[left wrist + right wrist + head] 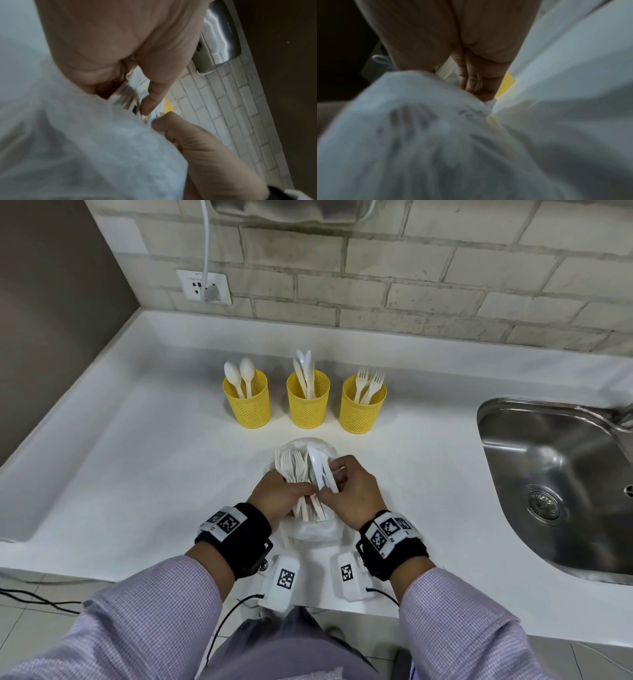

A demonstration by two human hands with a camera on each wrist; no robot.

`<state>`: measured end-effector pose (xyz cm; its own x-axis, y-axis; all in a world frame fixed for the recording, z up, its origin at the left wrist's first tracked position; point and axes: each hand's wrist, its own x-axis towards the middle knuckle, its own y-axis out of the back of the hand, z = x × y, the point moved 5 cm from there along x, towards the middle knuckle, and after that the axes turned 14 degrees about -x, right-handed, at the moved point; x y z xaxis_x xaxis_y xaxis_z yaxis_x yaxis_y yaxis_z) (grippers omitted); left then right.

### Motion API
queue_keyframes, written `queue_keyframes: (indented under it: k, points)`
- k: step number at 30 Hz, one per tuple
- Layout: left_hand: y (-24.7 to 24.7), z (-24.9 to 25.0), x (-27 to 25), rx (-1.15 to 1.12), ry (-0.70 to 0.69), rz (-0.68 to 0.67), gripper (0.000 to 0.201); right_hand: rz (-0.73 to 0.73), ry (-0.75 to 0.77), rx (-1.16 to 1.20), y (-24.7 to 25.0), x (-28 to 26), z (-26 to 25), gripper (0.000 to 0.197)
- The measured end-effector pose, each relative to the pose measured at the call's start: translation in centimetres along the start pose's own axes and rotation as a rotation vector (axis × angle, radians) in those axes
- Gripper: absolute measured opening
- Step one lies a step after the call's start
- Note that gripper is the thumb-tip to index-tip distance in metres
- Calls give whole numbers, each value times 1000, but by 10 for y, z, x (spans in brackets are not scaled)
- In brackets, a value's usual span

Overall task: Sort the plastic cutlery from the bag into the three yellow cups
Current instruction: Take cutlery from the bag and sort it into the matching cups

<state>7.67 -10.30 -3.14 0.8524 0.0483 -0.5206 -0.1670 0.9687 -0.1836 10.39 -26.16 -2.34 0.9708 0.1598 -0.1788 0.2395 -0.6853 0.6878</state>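
Gripping cutlery bundle [306, 474] over bag [317, 530]: left hand [277, 496] clutching handles, right hand [352, 491] pinching knife.

- My sleeves [144, 611] are lilac with a fine check, cuffs ending short of the wrists.
- Black wristbands [236, 532] on both arms, each with white blocks bearing black-and-white square markers.
- White camera housings [282, 580] under each wrist, each with its own marker and a thin black cable.
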Motion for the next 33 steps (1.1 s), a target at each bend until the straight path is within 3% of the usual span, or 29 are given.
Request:
queue_keyframes:
  k: [3,8,17,22,27,30,33]
  points:
    - [-7,1,-1,-60,41,-35,36,-40,-33,155,-3,1,3,40]
    - [-10,4,-4,-124,76,-48,34,-43,-60,184,-5,4,10,33]
    - [-19,8,-3,-119,94,-71,56,-130,-124,235,-3,9,8,23]
    - [-36,12,-8,-179,76,-75,25,-119,-94,245,-6,10,-1,30]
    - [-35,4,-4,-278,111,-31,14,-101,-80,225,-8,10,1,23]
    - [-31,2,1,-311,67,46,25,-58,-18,192,-6,7,0,24]
    - [-26,-2,9,-314,16,103,53,-7,34,158,-4,4,-2,26]
